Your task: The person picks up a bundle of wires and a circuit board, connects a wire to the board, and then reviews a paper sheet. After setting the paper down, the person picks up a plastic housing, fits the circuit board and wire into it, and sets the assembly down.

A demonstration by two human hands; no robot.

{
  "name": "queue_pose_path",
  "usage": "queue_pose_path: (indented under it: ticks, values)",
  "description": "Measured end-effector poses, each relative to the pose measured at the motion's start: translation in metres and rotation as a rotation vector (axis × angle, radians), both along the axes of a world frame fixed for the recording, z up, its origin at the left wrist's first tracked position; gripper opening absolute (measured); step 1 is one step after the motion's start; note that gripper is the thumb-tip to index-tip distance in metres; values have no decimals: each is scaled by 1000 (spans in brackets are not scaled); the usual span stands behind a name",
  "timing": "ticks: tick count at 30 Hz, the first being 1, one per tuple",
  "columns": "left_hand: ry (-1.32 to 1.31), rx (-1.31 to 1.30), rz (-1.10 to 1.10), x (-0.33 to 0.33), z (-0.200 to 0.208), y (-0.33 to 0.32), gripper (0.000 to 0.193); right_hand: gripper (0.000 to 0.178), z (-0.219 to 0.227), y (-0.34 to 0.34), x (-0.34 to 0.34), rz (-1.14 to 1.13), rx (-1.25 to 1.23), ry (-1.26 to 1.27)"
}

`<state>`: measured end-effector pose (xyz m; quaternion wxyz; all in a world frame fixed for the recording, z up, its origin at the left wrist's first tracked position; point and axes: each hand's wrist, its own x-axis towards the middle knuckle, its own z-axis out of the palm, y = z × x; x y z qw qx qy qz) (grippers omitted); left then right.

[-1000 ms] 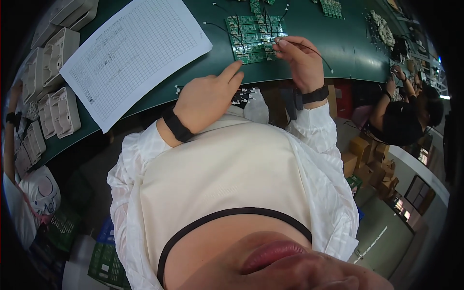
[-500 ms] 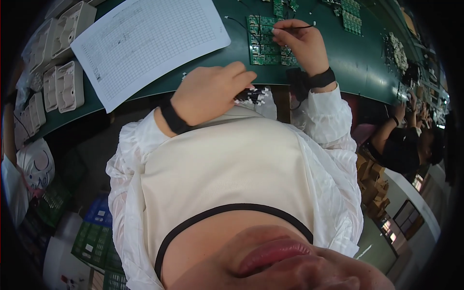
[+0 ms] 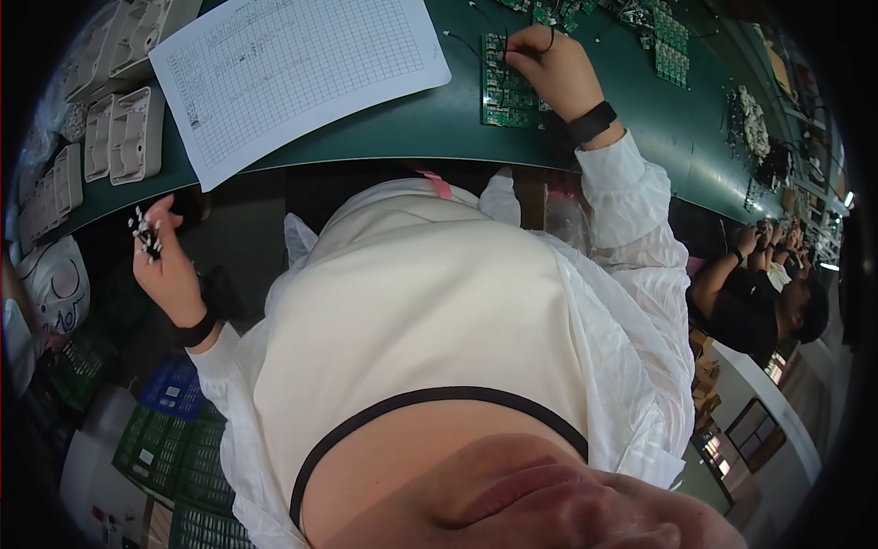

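Upper centre, circuit boards (image 3: 505, 108) lie on the table (image 3: 631, 114), right of the paper (image 3: 302, 78); trays (image 3: 137, 137) sit upper left; crates (image 3: 151, 446) stand lower left.

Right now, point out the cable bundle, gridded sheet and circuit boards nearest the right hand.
Cable bundle (image 3: 146, 234), head view: among its white ends.
Gridded sheet (image 3: 300, 82), head view: middle of its face.
Circuit boards (image 3: 508, 96), head view: their visible upper face.

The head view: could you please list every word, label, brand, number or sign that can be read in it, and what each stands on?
None can be quoted.
Paper: grid and marks, too small to read.
White item at far left: black marks, not clearly legible.
Label on the green crate: too blurred.
Label on the blue crate: too small.
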<state>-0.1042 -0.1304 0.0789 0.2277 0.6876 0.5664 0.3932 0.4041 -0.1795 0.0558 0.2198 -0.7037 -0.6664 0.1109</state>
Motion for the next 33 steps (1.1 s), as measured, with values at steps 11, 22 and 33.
queue_pose_path:
  ticks: [11,22,33]
  values:
    - [-531,-616,232,28,-18,-6,39,10,3,-2,-16,43,84,-214]
    - [-713,-749,115,37,-31,5,14,6,12,7,-23,58,-63,-355]
    - [-585,-673,94,38,-39,16,30,15,30,44,-14,148,-411,-139]
